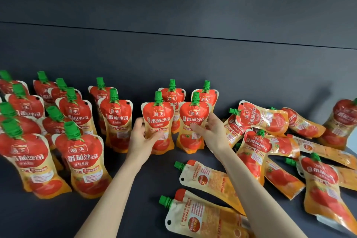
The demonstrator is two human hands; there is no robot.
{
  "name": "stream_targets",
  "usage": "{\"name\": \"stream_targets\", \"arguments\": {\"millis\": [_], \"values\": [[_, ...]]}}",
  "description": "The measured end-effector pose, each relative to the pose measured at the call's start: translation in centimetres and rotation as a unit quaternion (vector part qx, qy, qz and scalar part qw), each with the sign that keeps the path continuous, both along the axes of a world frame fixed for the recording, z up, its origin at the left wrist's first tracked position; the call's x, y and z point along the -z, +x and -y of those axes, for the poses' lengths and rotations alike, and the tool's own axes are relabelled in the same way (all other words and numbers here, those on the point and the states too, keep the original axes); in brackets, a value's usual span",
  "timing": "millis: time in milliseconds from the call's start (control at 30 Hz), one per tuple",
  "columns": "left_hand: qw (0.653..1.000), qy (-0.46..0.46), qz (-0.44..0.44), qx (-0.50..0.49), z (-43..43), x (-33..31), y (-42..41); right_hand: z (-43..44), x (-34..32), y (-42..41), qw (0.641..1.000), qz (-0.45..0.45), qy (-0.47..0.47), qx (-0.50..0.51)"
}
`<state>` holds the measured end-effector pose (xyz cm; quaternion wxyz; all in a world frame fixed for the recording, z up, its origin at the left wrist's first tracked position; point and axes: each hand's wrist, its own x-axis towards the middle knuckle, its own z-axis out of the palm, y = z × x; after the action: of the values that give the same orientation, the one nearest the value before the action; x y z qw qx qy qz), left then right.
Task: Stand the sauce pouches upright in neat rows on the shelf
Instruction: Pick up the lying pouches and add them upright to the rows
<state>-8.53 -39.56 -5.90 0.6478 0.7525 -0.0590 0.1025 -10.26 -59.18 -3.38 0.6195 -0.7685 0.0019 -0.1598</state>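
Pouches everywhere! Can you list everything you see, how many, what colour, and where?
Standing pouches: about fifteen, red and orange, green caps, rows at left and middle.
Lying pouches: about a dozen, same colours, heaped at right and front.
Shelf: one, dark grey, underneath.
Wall: one, dark grey, behind.
Left hand: one, grips the middle pouch.
Right hand: one, grips the next pouch beside it.

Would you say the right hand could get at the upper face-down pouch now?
Probably not yet: the right hand grips an upright pouch, though the face-down pouch lies uncovered beside its forearm.
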Motion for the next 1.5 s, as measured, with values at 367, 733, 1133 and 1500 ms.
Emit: {"name": "stream_targets", "arguments": {"millis": [367, 733, 1133, 1500], "values": [[0.997, 0.054, 0.057, -0.018, -0.5, 0.9, -0.2, -0.8, 0.1, 0.1, 0.993, 0.023, -0.103, 0.048], [0.997, 0.065, 0.044, -0.012, -0.4, 0.6, -0.2, -1.3, 0.1, 0.3, 0.992, 0.015, -0.113, 0.058], [0.995, 0.078, 0.044, -0.035, -0.2, 0.6, -0.5, -0.8, 0.0, 0.3, 0.991, -0.006, -0.127, 0.041], [0.986, 0.127, 0.083, -0.063, 0.0, 0.8, -4.0, -0.5, -0.7, -2.9, 0.983, -0.01, -0.164, 0.083]]}}
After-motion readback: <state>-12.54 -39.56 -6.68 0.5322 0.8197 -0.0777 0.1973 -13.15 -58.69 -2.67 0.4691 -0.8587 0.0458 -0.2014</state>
